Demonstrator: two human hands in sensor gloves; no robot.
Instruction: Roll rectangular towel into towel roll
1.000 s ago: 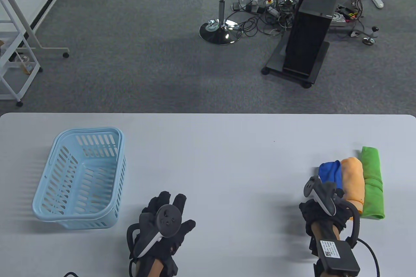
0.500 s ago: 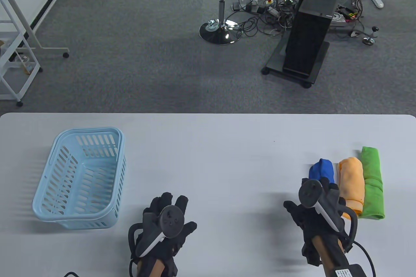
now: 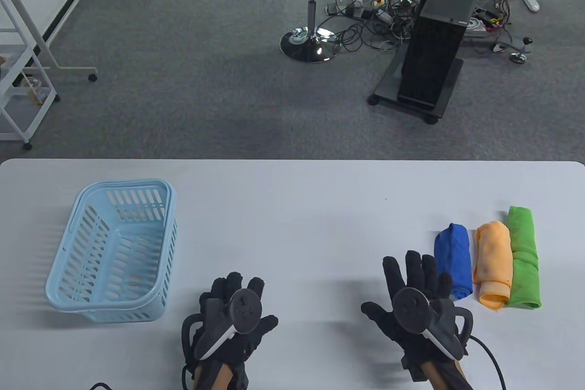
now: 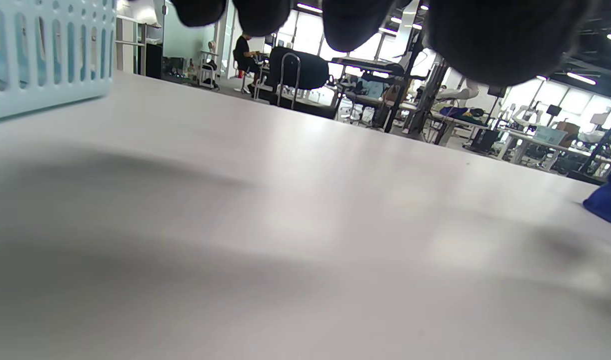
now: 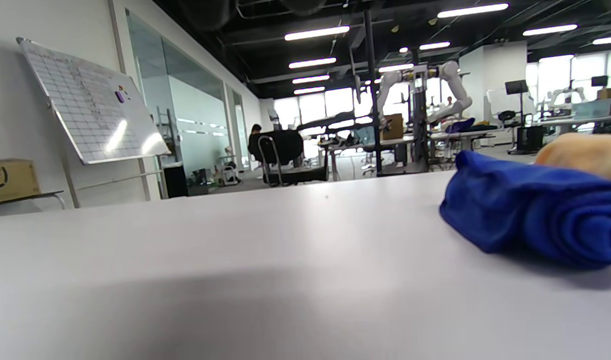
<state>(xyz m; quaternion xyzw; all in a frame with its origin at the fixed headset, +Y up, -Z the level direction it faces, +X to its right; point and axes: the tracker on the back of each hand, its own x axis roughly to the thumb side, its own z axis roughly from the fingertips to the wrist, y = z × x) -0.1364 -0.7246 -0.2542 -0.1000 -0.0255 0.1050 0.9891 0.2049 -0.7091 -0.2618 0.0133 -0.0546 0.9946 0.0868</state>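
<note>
Table view shows the blue towel roll point(image 3: 454, 261) lying on the table point(image 3: 301, 207) just beside the orange roll point(image 3: 492, 264), with the green roll point(image 3: 523, 257) beyond. Right hand point(image 3: 418, 303) sits flat, fingers point(image 3: 394, 273) spread, holding nothing, touching the blue roll's edge. Left hand point(image 3: 235, 317) rests fingers spread near the basket point(image 3: 112, 250).

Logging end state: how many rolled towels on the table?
3, side by side at the table's right: blue roll nearest the right hand, orange roll in the middle, green roll outermost. None visibly hidden.
</note>
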